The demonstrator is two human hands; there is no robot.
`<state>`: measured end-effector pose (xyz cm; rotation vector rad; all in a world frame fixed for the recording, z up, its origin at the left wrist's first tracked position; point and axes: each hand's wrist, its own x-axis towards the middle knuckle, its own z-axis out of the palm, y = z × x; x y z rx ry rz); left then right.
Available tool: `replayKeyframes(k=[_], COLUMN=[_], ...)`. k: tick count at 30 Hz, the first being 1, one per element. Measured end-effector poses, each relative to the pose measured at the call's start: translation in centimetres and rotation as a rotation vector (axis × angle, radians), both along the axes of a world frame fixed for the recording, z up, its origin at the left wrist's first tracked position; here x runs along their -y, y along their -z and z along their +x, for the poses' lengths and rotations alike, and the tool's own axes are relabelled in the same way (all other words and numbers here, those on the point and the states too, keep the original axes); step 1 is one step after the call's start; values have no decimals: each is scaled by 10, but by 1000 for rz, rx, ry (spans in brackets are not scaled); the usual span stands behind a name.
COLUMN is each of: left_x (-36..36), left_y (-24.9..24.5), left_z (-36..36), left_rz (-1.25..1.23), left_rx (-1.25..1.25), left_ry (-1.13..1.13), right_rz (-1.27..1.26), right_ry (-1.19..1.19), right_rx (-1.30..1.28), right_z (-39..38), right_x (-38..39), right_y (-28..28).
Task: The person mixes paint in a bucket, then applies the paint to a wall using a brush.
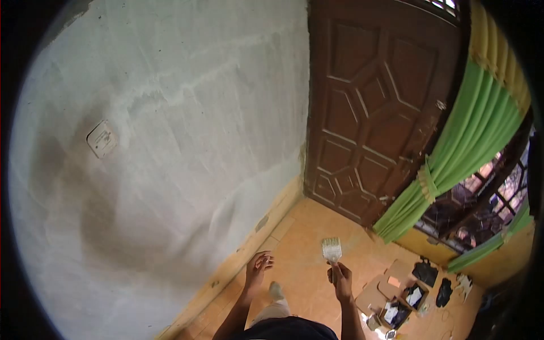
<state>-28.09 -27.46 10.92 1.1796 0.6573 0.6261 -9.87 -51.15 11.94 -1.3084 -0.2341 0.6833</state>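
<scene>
My right hand (341, 279) is closed around the handle of a paintbrush (332, 249), whose wide pale bristles point up and away from me over the tiled floor. To its left, my left hand (259, 265) is raised near the base of the wall, its fingers curled inward; whether anything small is between them is too small to tell. The pale, unevenly coated wall (170, 113) fills the left side, with a square switch plate (102, 139) on it. Neither hand touches the wall.
A brown panelled door (368, 113) stands beyond the wall's corner. Right of it, green curtains (459, 153) hang by a barred window (507, 195). Open cardboard boxes (416, 294), dark bags (444, 292) and small items lie on the floor (300, 226) at the lower right.
</scene>
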Motion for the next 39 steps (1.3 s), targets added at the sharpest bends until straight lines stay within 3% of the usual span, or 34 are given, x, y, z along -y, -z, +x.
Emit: replayKeyframes(k=[3, 5, 9, 13, 21, 27, 29, 30, 32, 37, 39], left_x=[-49, -88, -148, -194, -250, -270, -277, -284, -296, -328, -349], left_y=[-17, -5, -32, -67, -111, -157, -183, -189, -204, -210, -190], left_z=[25, 31, 57, 87, 183, 261, 275, 278, 278, 287, 282], left_rz=[39, 70, 108, 211, 418, 597, 920, 915, 1376, 1353, 1314], left_rx=[1, 19, 2, -33, -78, -148, -400, -420, -684, -1081, -1262], left_ry=[-76, -132, -164, -213, -445, -720, -888, -920, -1125, -1228, -1199], right_rz=[-15, -79, -68, -62, -10, 41, 88, 92, 214, 177, 340], right_ry=[0, -56, -127, -126, -180, -303, -356, -392, -485, -556, -574], right_rx=[-34, 105, 256, 196, 153, 245, 225, 221, 216, 242, 220], right_z=[25, 45, 86, 128, 254, 373, 409, 425, 450, 455, 450], right_x=[-63, -105, -164, -200, -267, -336, -358, -369, -391, -436, -447], right_y=[-21, -26, -65, -74, -50, -83, -92, -91, -94, -133, -130])
